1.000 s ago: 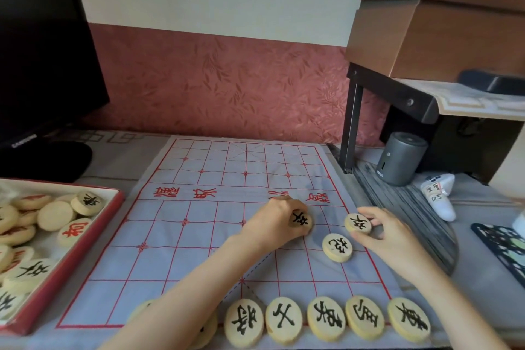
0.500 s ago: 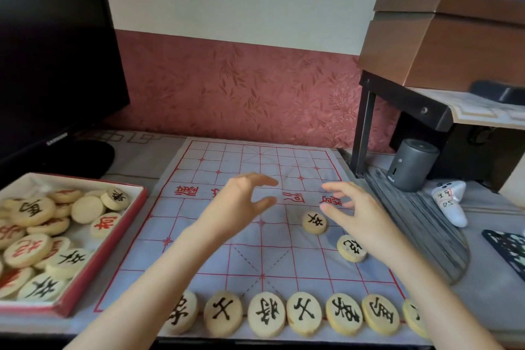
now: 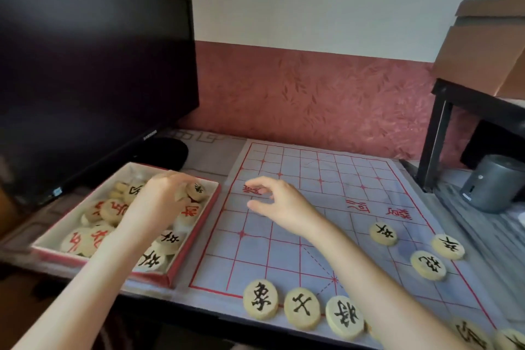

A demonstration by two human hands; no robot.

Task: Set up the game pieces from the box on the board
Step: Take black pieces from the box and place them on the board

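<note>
Digging in the left box (image 3: 195,236), the left hand (image 3: 159,202), grip unclear, may spill pieces (image 3: 169,237); right hand (image 3: 284,204) hovers loosely open

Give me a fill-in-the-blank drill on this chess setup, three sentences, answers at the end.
The box of pieces sits to the ____ of the board.
Every piece on the board bears a ____ character.
The right hand hovers above the board holding ____.
Answers: left; black; nothing.
</note>
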